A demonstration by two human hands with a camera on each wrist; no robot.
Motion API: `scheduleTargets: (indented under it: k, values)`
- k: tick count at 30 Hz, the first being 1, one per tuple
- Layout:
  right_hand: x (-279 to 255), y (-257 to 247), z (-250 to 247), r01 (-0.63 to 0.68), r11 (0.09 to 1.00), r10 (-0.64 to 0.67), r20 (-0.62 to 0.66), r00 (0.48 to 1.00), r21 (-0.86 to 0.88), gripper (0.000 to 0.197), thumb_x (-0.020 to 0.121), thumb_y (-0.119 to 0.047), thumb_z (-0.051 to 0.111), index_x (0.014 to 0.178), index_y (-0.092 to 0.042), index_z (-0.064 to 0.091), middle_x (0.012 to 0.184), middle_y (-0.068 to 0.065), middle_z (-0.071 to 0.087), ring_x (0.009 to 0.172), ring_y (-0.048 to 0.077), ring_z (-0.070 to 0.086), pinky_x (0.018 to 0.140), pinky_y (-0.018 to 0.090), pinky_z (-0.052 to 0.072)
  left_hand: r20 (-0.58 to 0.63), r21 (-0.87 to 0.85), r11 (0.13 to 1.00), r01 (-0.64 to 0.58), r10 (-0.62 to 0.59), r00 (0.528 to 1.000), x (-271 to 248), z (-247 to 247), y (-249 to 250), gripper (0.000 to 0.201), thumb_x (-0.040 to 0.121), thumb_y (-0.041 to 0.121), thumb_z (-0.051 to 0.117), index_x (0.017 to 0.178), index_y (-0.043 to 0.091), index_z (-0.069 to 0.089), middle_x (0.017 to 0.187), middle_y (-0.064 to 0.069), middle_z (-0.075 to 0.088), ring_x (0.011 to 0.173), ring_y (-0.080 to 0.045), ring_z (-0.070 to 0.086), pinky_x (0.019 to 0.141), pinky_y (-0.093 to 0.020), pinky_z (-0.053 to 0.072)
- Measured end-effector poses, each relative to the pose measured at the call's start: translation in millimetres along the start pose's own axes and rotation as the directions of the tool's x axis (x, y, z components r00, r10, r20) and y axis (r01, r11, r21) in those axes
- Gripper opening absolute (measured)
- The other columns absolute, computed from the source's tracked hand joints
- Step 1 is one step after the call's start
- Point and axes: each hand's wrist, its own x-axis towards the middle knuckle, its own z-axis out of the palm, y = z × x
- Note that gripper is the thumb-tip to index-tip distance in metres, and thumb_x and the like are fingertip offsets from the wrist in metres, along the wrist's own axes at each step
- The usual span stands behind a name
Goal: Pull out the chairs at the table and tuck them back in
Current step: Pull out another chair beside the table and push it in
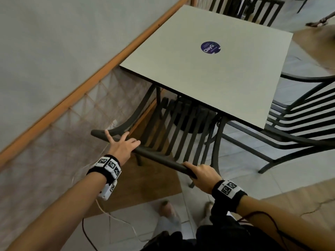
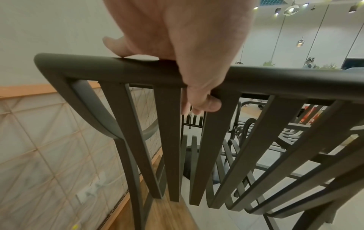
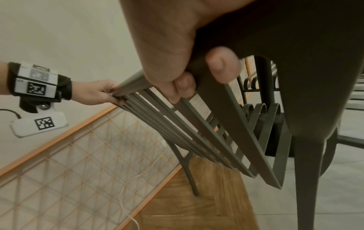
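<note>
- The dark metal chair (image 1: 174, 124) with a slatted back stands at the near edge of the desk (image 1: 208, 69), its seat partly beneath the desktop.
- The left hand (image 1: 123, 147) sits on the chair's top rail (image 1: 154, 156) near its left corner; the left wrist view shows the thumb curled under the rail and the palm on top, so this grip grasps the rail, though the fingers look spread in the head view.
- The right hand (image 1: 203, 175) clenches the same rail at its right end, fingers wrapped over it and the thumb (image 3: 222, 65) pressed against a slat.
- A round blue sticker (image 1: 210, 47) lies on the square, pale desktop.
- 1 more slatted chair (image 1: 299, 113) stands at the desk's right side, and another (image 1: 253, 9) at the far side.
- A wall with an orange wooden trim (image 1: 90, 82) and a lattice panel runs along the left; a white cable (image 3: 138, 174) trails down it to the floor.
</note>
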Motion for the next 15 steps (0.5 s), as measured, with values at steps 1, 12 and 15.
scheduleTargets:
  k: [1, 12, 15]
  values:
    - [1.6, -5.1, 2.9, 0.005, 1.000, -0.005, 0.004, 1.000, 0.004, 0.045, 0.094, -0.023, 0.044, 0.135, -0.037, 0.032, 0.082, 0.003, 0.065, 0.070, 0.025, 0.064, 0.069, 0.041, 0.056, 0.010, 0.007, 1.000, 0.009, -0.009, 1.000, 0.9, 0.6, -5.5, 0.059, 0.087, 0.002, 0.051, 0.132, 0.039, 0.041, 0.142, 0.015, 0.044, 0.147, -0.023, 0.016, 0.089, -0.083, -0.015]
    - [39.1, -35.1, 2.7, -0.019, 0.999, 0.021, -0.055, 0.998, 0.047, 0.042, 0.095, -0.023, 0.041, 0.136, -0.033, 0.032, 0.093, 0.013, 0.067, 0.084, 0.036, 0.065, 0.072, 0.045, 0.052, 0.049, 0.030, 0.997, 0.070, -0.071, 0.996, 40.7, -6.0, -45.3, 0.055, 0.088, 0.007, 0.056, 0.127, 0.045, 0.044, 0.148, 0.016, 0.037, 0.147, -0.026, 0.011, 0.090, -0.086, -0.011]
    - [50.5, -34.0, -2.8, -0.039, 0.997, 0.043, -0.055, 0.998, 0.073, 0.043, 0.094, -0.023, 0.042, 0.135, -0.034, 0.032, 0.094, 0.012, 0.067, 0.083, 0.034, 0.066, 0.074, 0.046, 0.055, 0.056, 0.021, 0.998, 0.064, -0.065, 0.996, 55.5, -10.6, -49.8, 0.058, 0.087, 0.006, 0.058, 0.127, 0.045, 0.043, 0.149, 0.015, 0.036, 0.147, -0.027, 0.010, 0.091, -0.086, -0.010]
